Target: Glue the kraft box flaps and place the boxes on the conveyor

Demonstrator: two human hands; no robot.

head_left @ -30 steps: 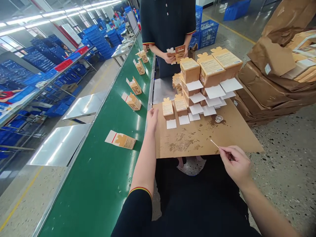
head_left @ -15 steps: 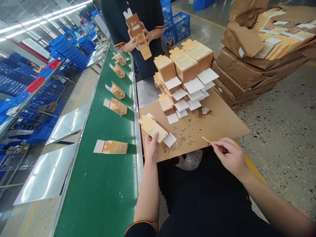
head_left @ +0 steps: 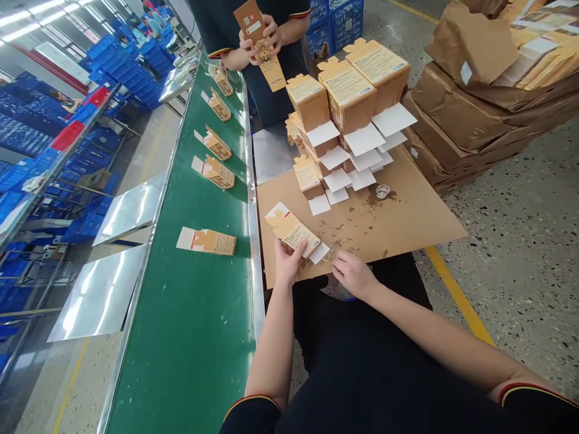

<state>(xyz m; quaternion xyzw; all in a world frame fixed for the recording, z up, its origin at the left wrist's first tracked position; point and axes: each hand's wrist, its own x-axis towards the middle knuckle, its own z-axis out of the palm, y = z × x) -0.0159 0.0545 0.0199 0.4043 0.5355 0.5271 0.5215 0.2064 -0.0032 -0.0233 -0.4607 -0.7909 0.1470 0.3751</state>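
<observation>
My left hand (head_left: 288, 260) is closed round a printed tan carton (head_left: 296, 232), held tilted above the cardboard sheet. The carton's white flap (head_left: 319, 253) sticks out at its near end. In my right hand (head_left: 355, 274) a thin stick (head_left: 327, 261), like a cotton swab, is pinched, and its tip is at that white flap; whether it touches I cannot tell. Beyond my hands stands a stack of cartons (head_left: 348, 96) with white flaps hanging out. A small clear cup (head_left: 382, 191) rests beside a wet brown patch on the cardboard sheet (head_left: 407, 223).
A green conveyor belt (head_left: 194, 313) runs along the left, carrying several cartons, the nearest one (head_left: 212, 242) lying close by. Across the work surface a co-worker's hands (head_left: 262, 45) hold another carton. Brown paper bundles (head_left: 479, 120) are piled at the right.
My right hand has moved left with the stick, up to the flap of the carton. The carton in my left hand has turned slightly. Cartons on the belt have shifted away.
</observation>
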